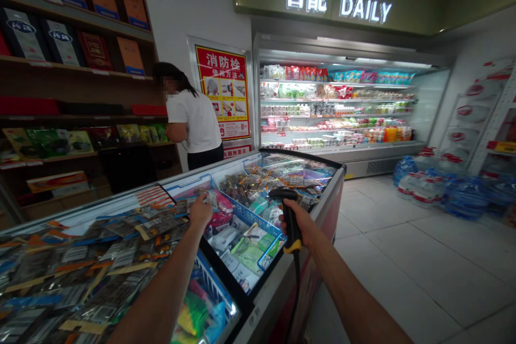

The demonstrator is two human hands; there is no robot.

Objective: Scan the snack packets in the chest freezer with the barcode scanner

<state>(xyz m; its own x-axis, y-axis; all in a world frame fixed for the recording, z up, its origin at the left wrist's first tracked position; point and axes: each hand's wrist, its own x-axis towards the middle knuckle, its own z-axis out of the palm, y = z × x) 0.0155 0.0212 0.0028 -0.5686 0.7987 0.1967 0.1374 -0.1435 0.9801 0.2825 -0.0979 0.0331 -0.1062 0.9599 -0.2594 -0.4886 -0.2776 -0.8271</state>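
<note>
My right hand is wrapped around the grip of a black and yellow barcode scanner. Its head points left over the chest freezer, and a cable hangs from its base. Farther left, my left hand reaches over the freezer with its fingers pinched together; what lies between them is too small to make out. Beside that hand, small flat snack packets are heaped on the freezer top. Below and right of it, a blue basket inside the freezer holds green and white bags.
A person in a white shirt stands behind the freezer, facing the shelves at left. A lit refrigerated display stands at the back. Large water bottles sit on the tiled floor at right.
</note>
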